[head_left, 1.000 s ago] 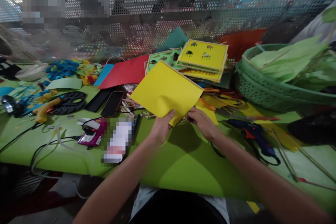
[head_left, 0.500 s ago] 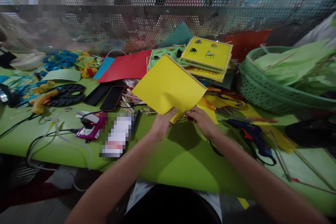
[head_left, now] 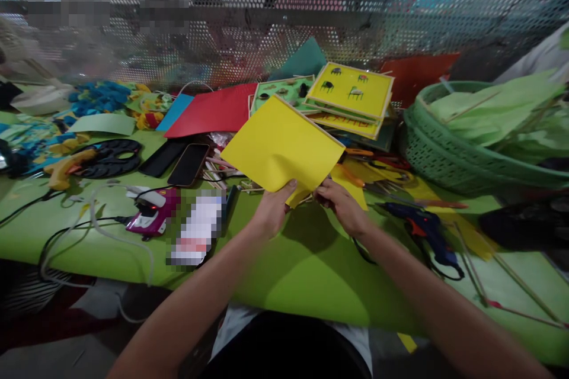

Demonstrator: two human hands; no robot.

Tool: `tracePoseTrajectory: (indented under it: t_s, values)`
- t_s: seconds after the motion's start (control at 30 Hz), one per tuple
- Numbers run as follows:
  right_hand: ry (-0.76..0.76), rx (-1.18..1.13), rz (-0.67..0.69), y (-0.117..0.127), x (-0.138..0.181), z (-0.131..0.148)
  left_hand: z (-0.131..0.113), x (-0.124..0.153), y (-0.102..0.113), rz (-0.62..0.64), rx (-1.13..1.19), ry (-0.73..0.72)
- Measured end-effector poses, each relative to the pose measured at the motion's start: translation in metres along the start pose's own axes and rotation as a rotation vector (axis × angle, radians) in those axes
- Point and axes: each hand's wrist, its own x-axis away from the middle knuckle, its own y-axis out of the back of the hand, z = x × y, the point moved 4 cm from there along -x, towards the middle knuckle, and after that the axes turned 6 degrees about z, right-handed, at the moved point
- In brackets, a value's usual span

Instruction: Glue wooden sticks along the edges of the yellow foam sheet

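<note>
A yellow sheet of card [head_left: 284,145] is held up over the green table [head_left: 306,284], a thin pale strip along its upper right edge. My left hand [head_left: 276,207] grips the near left edge, thumb on top and fingers underneath. At the near right corner my right hand [head_left: 336,201] pinches the card; its fingertips are partly hidden. Beyond the card lies a stack of yellow framed boards [head_left: 351,89] with small insect-like figures on the top one. A dark blue glue gun [head_left: 427,228] rests to the right of my right hand.
Green baskets [head_left: 448,163] with pale green sheets stand at the right. Phones [head_left: 189,166], a purple power strip [head_left: 153,216] with cables and a yellow glue gun [head_left: 69,169] lie left. Red card [head_left: 208,109] lies behind; a perforated metal screen [head_left: 249,41] rises at the back.
The yellow card dips very slightly at its right corner. Both hands keep the same hold, and the whole view shifts a little.
</note>
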Motion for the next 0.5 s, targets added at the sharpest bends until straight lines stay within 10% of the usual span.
tracePoseTrajectory:
  t_s: [0.5]
  values:
    - [0.003, 0.028, -0.013, -0.0005, 0.0013, -0.002, 0.0015, -0.0007, -0.0003, 0.01, 0.032, -0.011]
